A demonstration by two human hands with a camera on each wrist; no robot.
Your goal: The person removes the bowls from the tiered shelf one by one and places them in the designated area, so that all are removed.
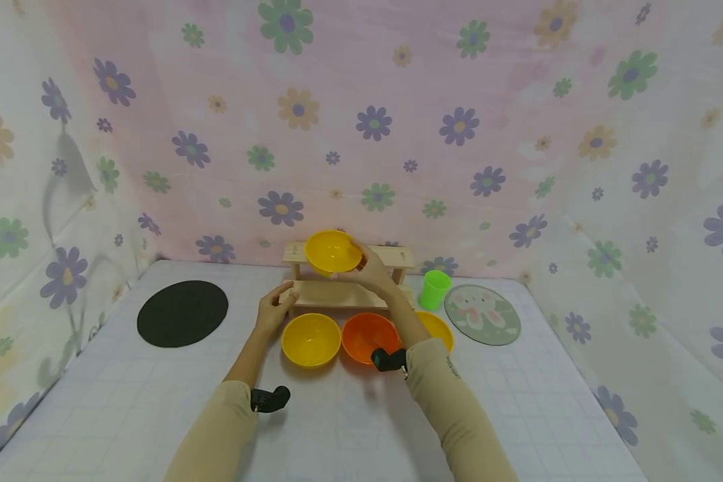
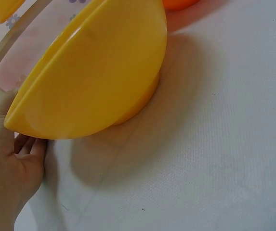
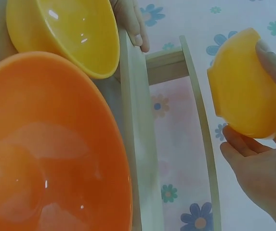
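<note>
My right hand [image 1: 373, 273] grips a yellow bowl [image 1: 331, 252] by its right side, holding it up at the top tier of a two-tier wooden rack [image 1: 340, 294]. In the right wrist view, the thumb and fingers pinch this bowl [image 3: 246, 86], tilted, with the rack's upper board beside it. My left hand [image 1: 271, 312] holds the left end of the rack's lower board. A second yellow bowl [image 1: 311, 341] sits before the rack, close to the left hand. Beside it stands an orange bowl [image 1: 361, 335], partly behind the right wrist's camera.
Another yellow bowl [image 1: 438, 329] is partly hidden by the right forearm. A green cup [image 1: 436, 289] stands right of the rack, next to a round rabbit-print mat [image 1: 483, 314]. A black round mat [image 1: 183, 313] lies at the left. Flowered cloth walls [image 1: 337, 181] surround the white table.
</note>
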